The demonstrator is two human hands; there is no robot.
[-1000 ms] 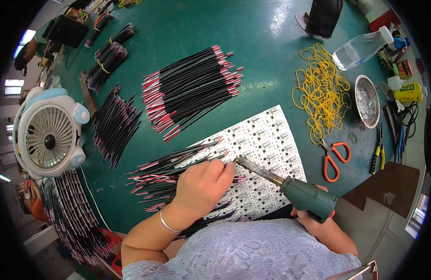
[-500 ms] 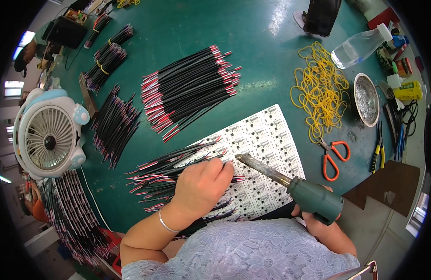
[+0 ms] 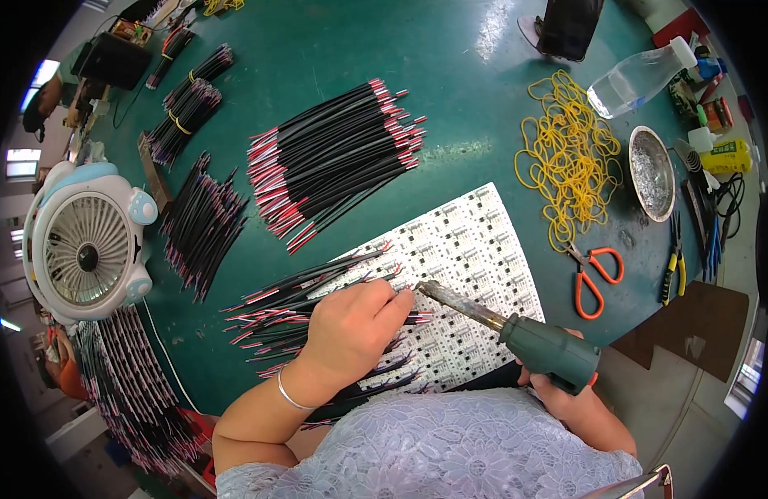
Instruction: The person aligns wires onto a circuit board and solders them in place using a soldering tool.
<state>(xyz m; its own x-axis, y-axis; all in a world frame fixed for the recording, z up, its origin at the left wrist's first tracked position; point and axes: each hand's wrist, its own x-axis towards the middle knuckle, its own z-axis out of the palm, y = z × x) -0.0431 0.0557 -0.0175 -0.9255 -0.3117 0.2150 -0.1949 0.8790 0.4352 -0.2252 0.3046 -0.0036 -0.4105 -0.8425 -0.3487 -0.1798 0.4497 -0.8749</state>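
My left hand (image 3: 350, 328) is closed in a pinch over the white circuit-board panel (image 3: 475, 224), its fingertips on what looks like a thin wire end; most of that wire is hidden by the hand. Black-sleeved wires (image 3: 271, 320) with red and white ends lie under and around this hand, several reaching onto the panel's left part. In my right hand (image 3: 558, 395) is a green soldering gun (image 3: 550, 353), the fingers wrapped round its grip. Its long metal barrel slants left, and the tip sits right beside the left fingertips.
More black wires (image 3: 334, 158) lie in a neat row beyond the panel. A white fan (image 3: 88, 254) stands left. Rightward are yellow cords (image 3: 571, 158), orange-handled cutters (image 3: 589, 287), a metal bowl (image 3: 652, 175), pliers (image 3: 673, 270) and a clear bottle (image 3: 642, 81).
The soldering gun has shifted slightly left, its tip now closer to the left fingertips. My left hand has moved a little left, still pinched.
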